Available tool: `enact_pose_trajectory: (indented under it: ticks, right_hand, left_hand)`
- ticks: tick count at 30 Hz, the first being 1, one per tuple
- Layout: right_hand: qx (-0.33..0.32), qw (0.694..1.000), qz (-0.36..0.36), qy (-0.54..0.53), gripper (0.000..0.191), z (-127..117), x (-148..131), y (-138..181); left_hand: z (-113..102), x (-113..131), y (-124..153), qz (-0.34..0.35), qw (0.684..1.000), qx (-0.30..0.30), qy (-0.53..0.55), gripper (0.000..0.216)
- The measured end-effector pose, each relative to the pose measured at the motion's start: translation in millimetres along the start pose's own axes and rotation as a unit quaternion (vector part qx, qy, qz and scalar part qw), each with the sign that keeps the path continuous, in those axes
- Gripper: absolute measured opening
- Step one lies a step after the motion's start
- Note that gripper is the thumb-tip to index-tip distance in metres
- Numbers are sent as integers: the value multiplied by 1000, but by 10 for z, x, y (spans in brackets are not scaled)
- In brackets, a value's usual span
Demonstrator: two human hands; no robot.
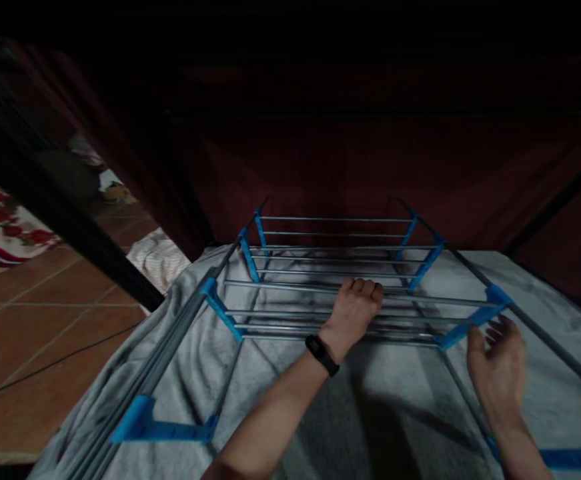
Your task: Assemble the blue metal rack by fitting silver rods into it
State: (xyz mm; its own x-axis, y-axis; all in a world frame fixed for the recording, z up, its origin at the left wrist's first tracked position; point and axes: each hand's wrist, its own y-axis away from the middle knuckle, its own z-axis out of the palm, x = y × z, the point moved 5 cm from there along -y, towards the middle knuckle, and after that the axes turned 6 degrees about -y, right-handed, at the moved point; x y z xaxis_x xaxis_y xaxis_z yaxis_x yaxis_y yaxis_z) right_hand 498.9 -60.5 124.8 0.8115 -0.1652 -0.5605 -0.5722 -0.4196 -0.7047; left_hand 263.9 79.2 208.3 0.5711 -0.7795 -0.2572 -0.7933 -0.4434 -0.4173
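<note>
Left hand [355,308] stretched well forward, palm down, clenched round a grey bar [435,301] of the blue-jointed rack [290,314], which spreads about both hands toward the grey sheet's [395,400] far edge; right hand [499,363] released, fingers loosely curled, just beside a blue bracket [470,321], contact unclear from here.

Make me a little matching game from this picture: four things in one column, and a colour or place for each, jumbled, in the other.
Things:
1. Left hand
2. Right hand
3. Wristband
4. Floor tiles

Colours and places:
A. Orange-brown
B. Beside a blue bracket
C. Gripping a grey bar
D. Black

Pairs: 1-C, 2-B, 3-D, 4-A
</note>
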Motion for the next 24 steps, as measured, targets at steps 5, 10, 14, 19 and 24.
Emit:
enact_pose_trajectory:
  ticks: [5, 10, 14, 19, 24]
  right_hand:
    - [-52, 985, -164, -15, 48, 48, -844, 213]
    - [-143, 946, -291, -24, 44, 469, -1473, 124]
    - [-201, 916, -348, -8, 40, 697, -1611, 81]
    - [-205, 906, -369, -16, 41, 706, -1562, 65]
    - [-204, 906, -371, -27, 41, 685, -1533, 81]
  left_hand:
    - [6, -398, 507, -82, 997, -7, -12, 31]
    - [-54, -618, 825, -147, 989, 13, -28, 32]
    - [-128, -690, 999, -178, 982, 53, -17, 35]
    - [-179, -855, 1563, -359, 913, 193, 24, 26]
    - [1, -1256, 2386, -592, 725, 343, 81, 21]
